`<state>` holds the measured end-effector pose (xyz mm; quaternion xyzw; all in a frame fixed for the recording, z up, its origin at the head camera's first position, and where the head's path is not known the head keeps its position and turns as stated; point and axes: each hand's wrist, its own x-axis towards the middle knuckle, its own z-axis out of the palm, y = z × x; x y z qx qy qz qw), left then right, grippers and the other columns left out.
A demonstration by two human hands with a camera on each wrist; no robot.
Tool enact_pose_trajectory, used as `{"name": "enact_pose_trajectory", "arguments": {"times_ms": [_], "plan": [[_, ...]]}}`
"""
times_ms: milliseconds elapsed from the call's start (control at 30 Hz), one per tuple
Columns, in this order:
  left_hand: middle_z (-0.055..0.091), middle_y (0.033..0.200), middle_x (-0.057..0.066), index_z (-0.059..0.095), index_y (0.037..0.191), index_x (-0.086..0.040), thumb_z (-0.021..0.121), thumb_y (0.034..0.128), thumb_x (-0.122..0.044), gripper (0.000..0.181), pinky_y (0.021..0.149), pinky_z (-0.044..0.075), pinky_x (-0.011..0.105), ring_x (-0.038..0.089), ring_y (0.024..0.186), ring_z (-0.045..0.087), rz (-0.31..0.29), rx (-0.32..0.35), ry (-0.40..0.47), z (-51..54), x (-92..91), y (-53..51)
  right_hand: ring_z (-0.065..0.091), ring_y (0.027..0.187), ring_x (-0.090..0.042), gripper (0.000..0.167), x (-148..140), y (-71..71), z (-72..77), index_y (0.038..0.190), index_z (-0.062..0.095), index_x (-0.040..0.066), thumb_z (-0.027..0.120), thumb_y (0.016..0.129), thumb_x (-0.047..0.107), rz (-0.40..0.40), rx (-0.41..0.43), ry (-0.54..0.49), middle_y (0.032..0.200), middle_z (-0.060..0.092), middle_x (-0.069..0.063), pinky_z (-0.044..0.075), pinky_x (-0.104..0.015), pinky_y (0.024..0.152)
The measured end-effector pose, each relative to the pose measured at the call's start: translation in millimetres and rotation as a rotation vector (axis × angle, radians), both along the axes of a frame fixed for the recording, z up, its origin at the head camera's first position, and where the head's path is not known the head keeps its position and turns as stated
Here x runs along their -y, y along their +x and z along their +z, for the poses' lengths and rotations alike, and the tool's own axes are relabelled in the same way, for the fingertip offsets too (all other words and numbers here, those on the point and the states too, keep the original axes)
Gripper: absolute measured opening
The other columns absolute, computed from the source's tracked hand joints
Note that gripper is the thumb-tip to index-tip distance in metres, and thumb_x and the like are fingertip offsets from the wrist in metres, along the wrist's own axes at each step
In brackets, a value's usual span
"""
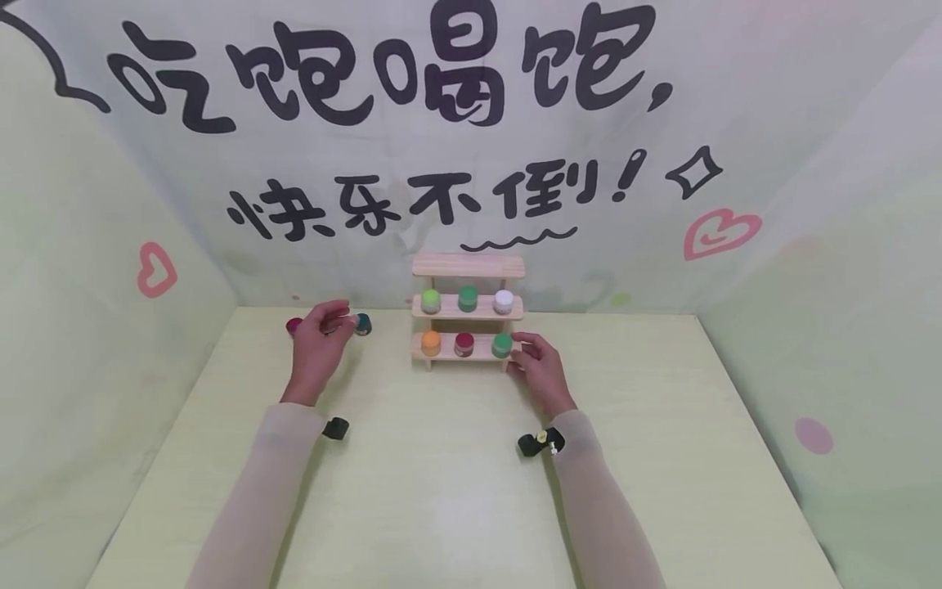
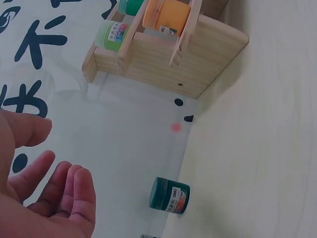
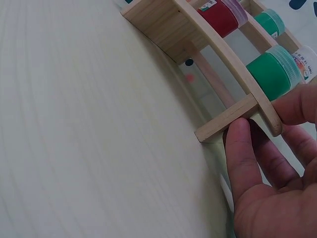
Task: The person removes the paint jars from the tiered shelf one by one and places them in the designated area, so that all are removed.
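Rack (image 1: pixel 468 266) of jars (image 1: pixel 464 344) stands far-centre on the worktop (image 1: pixel 441 491), its right end pinched by my right grip (image 1: pixel 543 372), presumably for steadiness, while my left grip (image 1: pixel 318 352), spread, hovers near a teal jar (image 1: pixel 364 325).

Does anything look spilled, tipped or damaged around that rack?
Nothing stands out: no spill shows, and the six jars on the wooden rack stand upright. The teal jar near the left hand also looks upright; the magenta jar is partly hidden.
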<state>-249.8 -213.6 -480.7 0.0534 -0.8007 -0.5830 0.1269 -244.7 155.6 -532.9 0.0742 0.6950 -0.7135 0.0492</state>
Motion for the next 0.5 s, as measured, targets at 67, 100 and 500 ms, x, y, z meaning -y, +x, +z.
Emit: {"name": "enact_pose_trajectory", "arguments": {"times_ms": [67,100,500], "plan": [[0.055,0.11,-0.003,0.055,0.114,-0.024,0.066,0.0776,-0.035,0.04,0.081,0.047,0.027,0.011,0.096,0.054,-0.022,-0.001,0.013,2.2,-6.9,-0.4,0.058,0.09,-0.026,0.03,0.0,0.2,-0.2,0.111,0.057,0.017,0.059,0.083,0.007,-0.002,-0.008,-0.002,0.102,0.053,-0.015,0.05,-0.034,0.077],[0.055,0.11,-0.003,0.055,0.114,-0.025,0.066,0.0776,-0.035,0.039,0.081,0.047,0.028,0.011,0.096,0.054,-0.03,-0.004,0.014,3.5,-10.5,-0.8,0.058,0.089,-0.026,0.03,0.1,0.3,-0.2,0.11,0.057,0.017,0.058,0.083,0.007,-0.004,-0.012,-0.003,0.101,0.053,-0.015,0.05,-0.035,0.077],[0.057,0.105,-0.006,0.057,0.112,-0.023,0.067,0.0773,-0.035,0.038,0.078,0.047,0.028,0.009,0.094,0.055,-0.096,-0.053,-0.007,10.2,-54.0,-13.6,0.059,0.088,-0.025,0.029,0.7,-0.4,-2.7,0.109,0.058,0.018,0.058,0.082,0.006,-0.005,-0.017,-0.032,0.101,0.052,-0.014,0.05,-0.035,0.076]]}}
